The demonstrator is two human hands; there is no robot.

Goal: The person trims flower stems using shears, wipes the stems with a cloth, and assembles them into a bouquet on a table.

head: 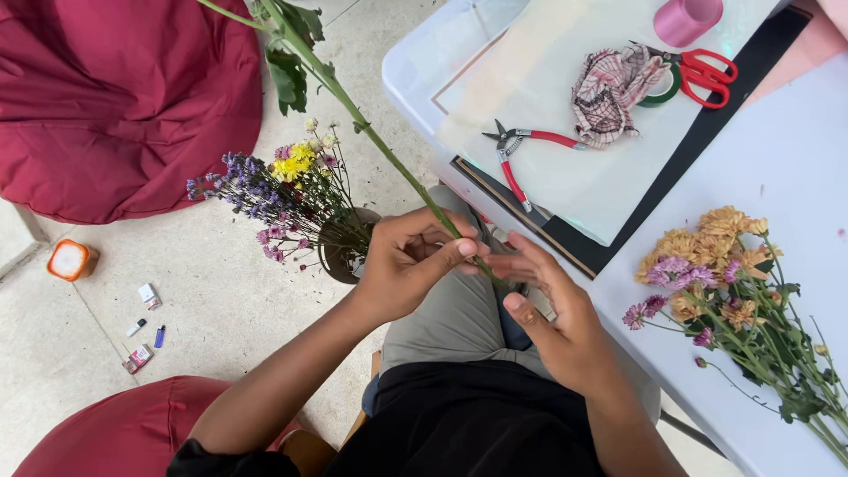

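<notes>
Flanking the held stem [371, 137]: vase [340, 252], pruners [521, 150], loose flowers [733, 291].

Long green flower stem [380, 146], leafy near the top, bare lower down. Runs diagonally from the upper left down into the fingers. Left hand [408, 263] pinches it between thumb and fingertips [466, 248]; lower end sits just beyond them, against the right hand's [556, 316] fingers, which are loosely spread.

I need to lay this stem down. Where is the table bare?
Bare white table lies between the black-edged mat and the flower bunch. The mat is crowded with pruners, cloth and scissors.
</notes>
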